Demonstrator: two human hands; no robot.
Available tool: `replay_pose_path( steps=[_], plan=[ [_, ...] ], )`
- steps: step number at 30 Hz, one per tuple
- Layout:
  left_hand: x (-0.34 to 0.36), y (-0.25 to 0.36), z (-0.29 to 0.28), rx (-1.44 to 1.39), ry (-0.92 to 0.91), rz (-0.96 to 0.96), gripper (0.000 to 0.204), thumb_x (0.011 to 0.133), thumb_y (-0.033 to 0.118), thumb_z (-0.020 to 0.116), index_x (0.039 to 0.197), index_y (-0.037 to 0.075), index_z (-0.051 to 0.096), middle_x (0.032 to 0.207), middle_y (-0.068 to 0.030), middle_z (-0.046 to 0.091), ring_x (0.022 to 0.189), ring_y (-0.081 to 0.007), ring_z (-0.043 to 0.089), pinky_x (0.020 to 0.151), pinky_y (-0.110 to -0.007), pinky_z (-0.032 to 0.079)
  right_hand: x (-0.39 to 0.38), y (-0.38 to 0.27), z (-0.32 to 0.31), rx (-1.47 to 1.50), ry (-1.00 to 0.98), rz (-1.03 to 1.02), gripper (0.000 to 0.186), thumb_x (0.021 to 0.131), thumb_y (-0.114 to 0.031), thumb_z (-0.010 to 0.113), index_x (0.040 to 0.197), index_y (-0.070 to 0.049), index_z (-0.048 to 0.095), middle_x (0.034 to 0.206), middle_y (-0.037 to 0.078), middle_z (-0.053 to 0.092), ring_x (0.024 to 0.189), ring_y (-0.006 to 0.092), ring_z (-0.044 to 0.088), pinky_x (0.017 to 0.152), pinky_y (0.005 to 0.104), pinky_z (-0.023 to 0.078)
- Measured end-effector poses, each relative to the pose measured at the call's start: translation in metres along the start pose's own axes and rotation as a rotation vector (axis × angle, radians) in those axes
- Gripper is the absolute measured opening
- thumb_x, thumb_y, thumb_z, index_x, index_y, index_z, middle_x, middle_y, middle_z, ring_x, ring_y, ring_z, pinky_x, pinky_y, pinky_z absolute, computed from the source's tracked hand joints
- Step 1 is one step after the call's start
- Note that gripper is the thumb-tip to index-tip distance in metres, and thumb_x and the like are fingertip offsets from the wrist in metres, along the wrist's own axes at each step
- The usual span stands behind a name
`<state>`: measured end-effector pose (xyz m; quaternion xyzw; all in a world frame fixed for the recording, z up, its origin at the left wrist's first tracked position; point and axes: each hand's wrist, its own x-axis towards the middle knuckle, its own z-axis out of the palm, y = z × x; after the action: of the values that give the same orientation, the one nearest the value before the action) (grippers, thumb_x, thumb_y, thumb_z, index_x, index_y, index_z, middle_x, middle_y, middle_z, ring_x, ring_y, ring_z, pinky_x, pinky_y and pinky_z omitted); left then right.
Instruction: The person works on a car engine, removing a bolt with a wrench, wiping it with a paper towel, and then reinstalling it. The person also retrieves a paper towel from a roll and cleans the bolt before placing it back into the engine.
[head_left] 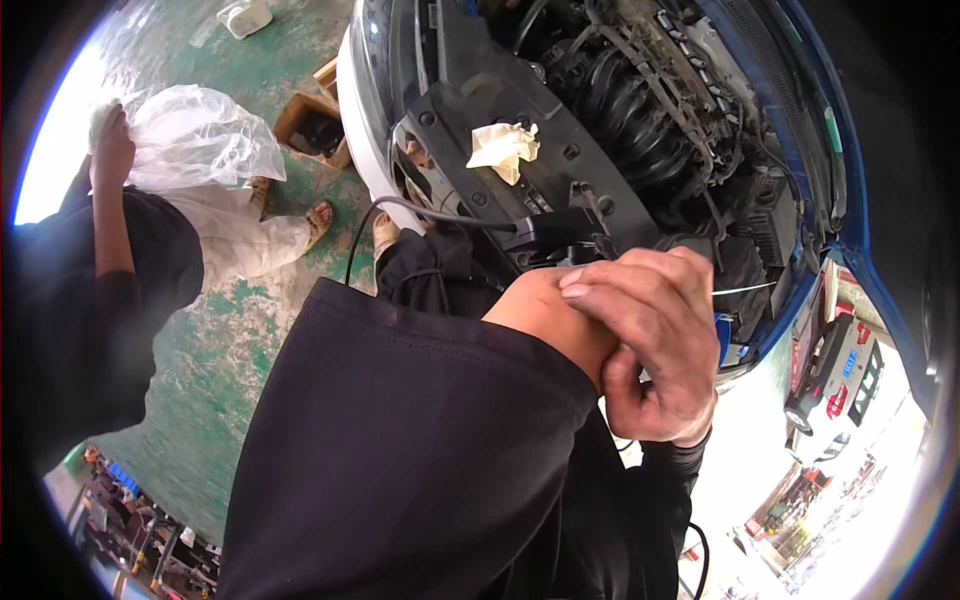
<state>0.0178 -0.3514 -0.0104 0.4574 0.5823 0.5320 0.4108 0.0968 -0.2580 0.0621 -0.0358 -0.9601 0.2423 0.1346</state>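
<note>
My right hand [660, 345] is closed against my bare left forearm [550, 308], its bent fingers touching the skin. The thumb curls in below them. A wide black sleeve [410, 430] covers the rest of my left arm and fills the lower middle. My left hand is hidden, so its fingers do not show. Just beyond my forearm sits a small black device [555, 230] with a cable [430, 212] arching to the left. Farther off, a crumpled cream piece of cloth or paper [503, 148] lies on the car's black front panel [550, 110].
The engine [640, 110] is exposed beneath the raised hood [890, 150]. At left, a person in a dark top [120, 270] holds a clear plastic bag [205, 130]. A cardboard box [310, 130] stands on the worn green floor [210, 400]. Another vehicle [840, 370] is at far right.
</note>
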Motion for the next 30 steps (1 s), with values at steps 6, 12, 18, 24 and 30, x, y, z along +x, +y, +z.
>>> replay_pose_path(
  steps=[6, 12, 18, 24, 30],
  plan=[
    [0.0, 0.011, -0.011, 0.467, -0.21, 0.022, 0.02, 0.083, 0.026, 0.056, 0.079, 0.012, 0.068, 0.085, -0.006, 0.068, 0.085, -0.0208, 0.066, 0.067, -0.035, 0.051, -0.002, 0.004, 0.001, 0.01, 0.12, -0.1, 0.033, 0.048, 0.0, 0.05, 0.08, -0.003, 0.059, 0.081, 0.01, 0.059, 0.075, 0.0283, 0.05, 0.072, 0.0401, 0.04],
    [0.002, 0.012, -0.009, 0.77, -0.166, 0.013, 0.017, 0.083, 0.025, 0.055, 0.084, 0.015, 0.068, 0.089, -0.0024, 0.067, 0.088, -0.0206, 0.065, 0.071, -0.032, 0.052, 0.016, -0.006, 0.001, -0.082, -0.015, -0.103, 0.035, 0.056, -0.004, 0.053, 0.09, -0.006, 0.062, 0.087, 0.008, 0.06, 0.085, 0.0277, 0.054, 0.085, 0.043, 0.037],
    [-0.007, -0.029, 0.002, 0.661, 0.069, 0.256, 0.029, 0.089, 0.034, 0.053, 0.091, 0.008, 0.067, 0.08, -0.0125, 0.067, 0.079, -0.0317, 0.066, 0.067, -0.04, 0.052, 0.019, -0.019, 0.008, -0.032, -0.035, -0.148, 0.027, 0.054, -0.002, 0.053, 0.08, -0.007, 0.056, 0.088, 0.005, 0.06, 0.09, 0.0278, 0.052, 0.087, 0.0426, 0.037],
    [-0.006, -0.052, 0.029, 0.626, -0.105, 0.049, 0.031, 0.089, 0.035, 0.053, 0.092, 0.008, 0.067, 0.082, -0.0127, 0.067, 0.081, -0.0311, 0.066, 0.069, -0.04, 0.052, -0.002, -0.03, 0.011, 0.002, -0.078, -0.184, 0.025, 0.056, -0.003, 0.054, 0.081, -0.008, 0.058, 0.086, 0.005, 0.06, 0.087, 0.0252, 0.054, 0.09, 0.0408, 0.035],
    [-0.003, -0.057, 0.031, 0.632, -0.1, 0.035, 0.032, 0.09, 0.037, 0.052, 0.093, 0.009, 0.067, 0.085, -0.0129, 0.067, 0.083, -0.0305, 0.066, 0.07, -0.04, 0.052, -0.012, -0.042, 0.011, 0.065, 0.01, -0.243, 0.024, 0.056, -0.001, 0.053, 0.079, -0.007, 0.057, 0.086, 0.004, 0.06, 0.087, 0.0263, 0.053, 0.089, 0.041, 0.036]
  ],
)
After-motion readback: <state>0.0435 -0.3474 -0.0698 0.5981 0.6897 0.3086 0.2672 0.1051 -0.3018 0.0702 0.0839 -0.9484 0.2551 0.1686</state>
